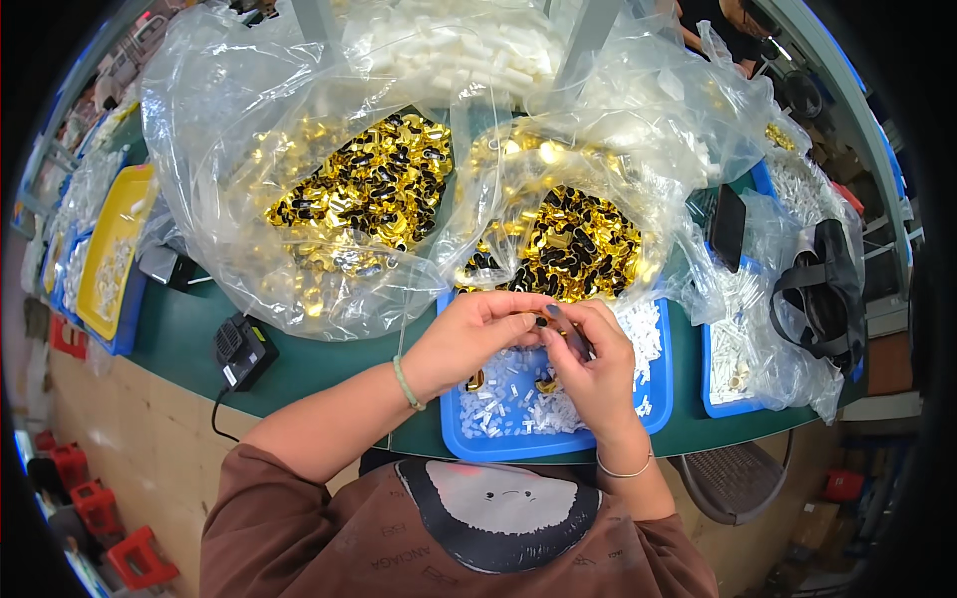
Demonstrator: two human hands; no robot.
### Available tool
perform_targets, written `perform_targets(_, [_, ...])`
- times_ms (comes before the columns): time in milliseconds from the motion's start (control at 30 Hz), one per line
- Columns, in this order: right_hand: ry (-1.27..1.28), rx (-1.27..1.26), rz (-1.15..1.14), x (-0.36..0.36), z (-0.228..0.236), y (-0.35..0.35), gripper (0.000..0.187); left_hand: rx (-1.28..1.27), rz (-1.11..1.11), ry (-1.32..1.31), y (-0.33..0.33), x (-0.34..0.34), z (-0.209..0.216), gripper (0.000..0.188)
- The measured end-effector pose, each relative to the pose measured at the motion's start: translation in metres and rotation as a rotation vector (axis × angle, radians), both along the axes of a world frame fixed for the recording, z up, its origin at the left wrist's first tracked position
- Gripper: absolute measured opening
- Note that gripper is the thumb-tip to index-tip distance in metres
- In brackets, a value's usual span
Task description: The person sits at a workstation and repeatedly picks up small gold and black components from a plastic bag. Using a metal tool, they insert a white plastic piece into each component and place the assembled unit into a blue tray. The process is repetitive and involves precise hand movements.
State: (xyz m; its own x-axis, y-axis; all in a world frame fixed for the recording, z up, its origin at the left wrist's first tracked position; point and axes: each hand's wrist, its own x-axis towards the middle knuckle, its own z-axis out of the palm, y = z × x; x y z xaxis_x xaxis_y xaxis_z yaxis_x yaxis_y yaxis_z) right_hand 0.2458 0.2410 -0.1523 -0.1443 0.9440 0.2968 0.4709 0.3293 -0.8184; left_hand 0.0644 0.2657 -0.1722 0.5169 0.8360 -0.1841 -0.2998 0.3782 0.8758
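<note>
My two hands meet over a blue tray (455, 419) of small white plastic pieces (518, 404). The fingertips of my left hand (474, 334) are pinched on a small black-and-gold piece (541, 321). My right hand (596, 364) is closed beside it, its fingertips touching the same spot. Something dark and thin (573, 334) shows between the right fingers; I cannot make out its kind. A couple of loose gold pieces (476, 380) lie in the tray among the white ones. Just beyond my hands, an opened clear bag holds many black-and-gold pieces (578, 244).
A second clear bag of black-and-gold pieces (384, 184) lies at the back left. A black corded device (244, 351) sits left of my forearm. Rightward are another blue tray (733, 407), a phone (727, 227) and a black bag (825, 294). A yellow tray (113, 261) stands far left.
</note>
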Motion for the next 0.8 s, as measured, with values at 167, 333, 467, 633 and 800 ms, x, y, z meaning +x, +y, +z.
perform_targets(167, [-0.011,-0.002,-0.016,-0.001,0.003,0.0,0.024,-0.047,-0.01,-0.073,0.0,-0.002,0.002,0.035])
perform_targets(333, [0.005,-0.051,-0.033,-0.001,0.002,-0.001,0.024,-0.042,-0.017,-0.033,-0.001,-0.003,0.005,0.035])
perform_targets(467, [0.022,-0.025,-0.005,-0.001,0.002,-0.001,0.024,0.006,0.005,0.029,-0.003,-0.002,0.009,0.03])
perform_targets(633, [0.115,0.13,-0.071,-0.001,0.007,-0.003,0.021,0.214,0.111,0.025,0.0,-0.012,0.011,0.025])
perform_targets(800, [-0.08,0.007,-0.14,0.006,0.024,-0.005,0.019,-0.237,0.515,-1.067,0.038,-0.071,0.034,0.039])
